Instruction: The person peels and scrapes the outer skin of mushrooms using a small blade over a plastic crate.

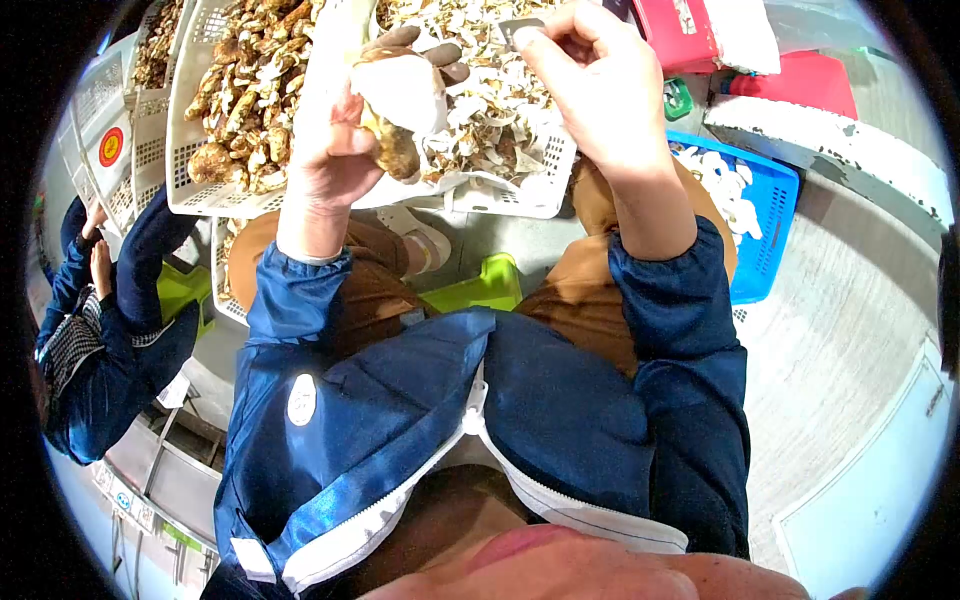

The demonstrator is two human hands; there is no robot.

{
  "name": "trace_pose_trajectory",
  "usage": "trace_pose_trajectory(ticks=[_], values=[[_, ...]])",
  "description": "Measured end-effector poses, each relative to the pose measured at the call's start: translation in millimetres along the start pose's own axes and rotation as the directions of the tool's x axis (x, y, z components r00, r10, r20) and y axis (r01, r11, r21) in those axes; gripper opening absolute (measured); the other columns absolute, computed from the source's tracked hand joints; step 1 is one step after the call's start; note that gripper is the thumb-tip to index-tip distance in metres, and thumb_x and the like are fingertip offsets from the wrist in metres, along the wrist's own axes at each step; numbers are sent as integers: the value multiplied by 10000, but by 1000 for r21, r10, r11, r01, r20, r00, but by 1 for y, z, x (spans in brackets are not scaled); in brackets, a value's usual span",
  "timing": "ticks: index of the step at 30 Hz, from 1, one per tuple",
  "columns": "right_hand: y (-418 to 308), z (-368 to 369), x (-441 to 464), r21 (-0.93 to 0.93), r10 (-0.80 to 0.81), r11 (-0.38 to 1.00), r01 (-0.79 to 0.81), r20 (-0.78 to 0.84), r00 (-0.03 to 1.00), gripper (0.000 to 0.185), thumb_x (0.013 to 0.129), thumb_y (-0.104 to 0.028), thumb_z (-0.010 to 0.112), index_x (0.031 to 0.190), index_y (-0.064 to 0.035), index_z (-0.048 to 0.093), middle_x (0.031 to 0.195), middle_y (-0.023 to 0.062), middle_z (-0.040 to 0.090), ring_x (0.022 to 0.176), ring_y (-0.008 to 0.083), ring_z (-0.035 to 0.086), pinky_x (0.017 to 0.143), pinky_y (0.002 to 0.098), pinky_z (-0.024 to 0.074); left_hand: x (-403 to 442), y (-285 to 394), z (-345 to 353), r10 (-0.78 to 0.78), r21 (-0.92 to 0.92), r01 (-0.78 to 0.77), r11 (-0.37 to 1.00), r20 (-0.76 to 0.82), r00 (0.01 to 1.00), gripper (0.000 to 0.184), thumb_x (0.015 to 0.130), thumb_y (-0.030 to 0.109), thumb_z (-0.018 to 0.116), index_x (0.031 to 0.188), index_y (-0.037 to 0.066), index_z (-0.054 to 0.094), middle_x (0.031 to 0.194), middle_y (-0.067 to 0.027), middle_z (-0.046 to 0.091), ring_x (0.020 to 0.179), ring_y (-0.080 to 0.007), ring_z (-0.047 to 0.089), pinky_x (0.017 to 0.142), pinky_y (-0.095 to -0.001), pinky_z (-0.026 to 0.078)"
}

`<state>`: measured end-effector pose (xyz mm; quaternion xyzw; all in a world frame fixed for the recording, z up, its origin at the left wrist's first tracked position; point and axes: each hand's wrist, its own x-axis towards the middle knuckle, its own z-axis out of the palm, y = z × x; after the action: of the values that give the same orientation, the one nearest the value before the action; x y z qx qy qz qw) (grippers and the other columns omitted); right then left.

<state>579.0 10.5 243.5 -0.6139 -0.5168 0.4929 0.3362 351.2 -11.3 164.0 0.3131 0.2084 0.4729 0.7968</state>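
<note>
My left hand [345, 150], wearing a partly white glove with dark fingertips, is closed around a mushroom [393, 150] with a brown, rough end pointing down. My right hand [590, 75] pinches a small dark flat blade [517, 33], apart from the mushroom and to its right. Beneath both hands a white basket [530, 195] holds many pale and brown trimmings [490, 130]. To the left, whole brown mushrooms [245, 100] fill another white perforated basket [180, 190].
A blue basket [775, 230] with white pieces stands at my right. Red containers [800, 85] and a small green object [678, 98] lie beyond it. A lime-green stool [490, 285] shows between my legs. At far left sits another person [100, 340] in blue.
</note>
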Motion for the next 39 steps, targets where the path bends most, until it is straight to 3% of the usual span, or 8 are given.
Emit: trace_pose_trajectory(ticks=[4,9,12,16,20,24,28,39], values=[[28,10,10,-216,-613,769,601,13,790,109,878,-86,697,856,4,639,941,148,641,920,281,645,844,366,515,-10,-5,-20,-34,-145,16,989,-116,993,878,720,125,654,1523,-23,330,1507,-256,448,1391,-398,465,1202,-514,347],[29,10,1,-72,-571,808,585,154,806,98,870,-92,707,897,-7,667,1024,137,629,986,282,627,872,355,504,-7,-11,-18,-13,-44,3,999,-208,978,766,824,125,642,1519,0,344,1470,-198,498,1352,-327,513,1152,-576,398],[31,-1,11,-172,-601,773,611,115,791,99,872,-89,701,890,-2,657,1000,123,624,944,254,605,812,363,493,4,-15,-12,48,284,56,957,-348,936,801,820,111,726,1515,-31,354,1392,-200,544,1281,-276,557,1087,-393,468],[38,8,11,-235,-602,744,626,170,780,117,892,-89,738,911,10,679,992,102,720,936,208,687,844,323,531,3,-15,-4,191,656,46,753,-286,939,838,810,172,768,1499,-64,352,1385,-233,541,1250,-283,577,1041,-366,490],[52,28,13,-282,-714,633,721,147,684,133,856,-143,703,872,-26,643,910,135,636,883,344,646,786,425,530,-1,-12,1,313,918,113,381,-243,918,750,771,236,807,1424,20,509,1103,-162,708,982,-203,708,853,-315,572],[53,36,12,-339,-736,583,738,166,657,98,850,-120,702,872,-36,656,934,123,640,895,332,650,786,424,542,-4,-7,12,361,962,134,239,-216,907,653,767,236,798,1353,53,574,1014,-144,730,831,-181,715,743,-304,578],[52,42,11,-373,-716,596,711,154,681,81,838,-94,706,873,-36,661,966,110,649,896,327,653,786,421,544,-5,-18,11,346,851,57,521,-271,898,675,758,179,780,1377,52,541,1022,-137,725,852,-168,698,751,-295,558],[60,44,10,-493,-741,467,735,236,629,202,806,-108,693,999,-58,663,1020,102,697,915,323,668,813,420,545,-4,-13,9,389,944,76,321,-205,898,621,725,192,783,1296,25,607,965,-160,727,857,-222,704,785,-336,554]])
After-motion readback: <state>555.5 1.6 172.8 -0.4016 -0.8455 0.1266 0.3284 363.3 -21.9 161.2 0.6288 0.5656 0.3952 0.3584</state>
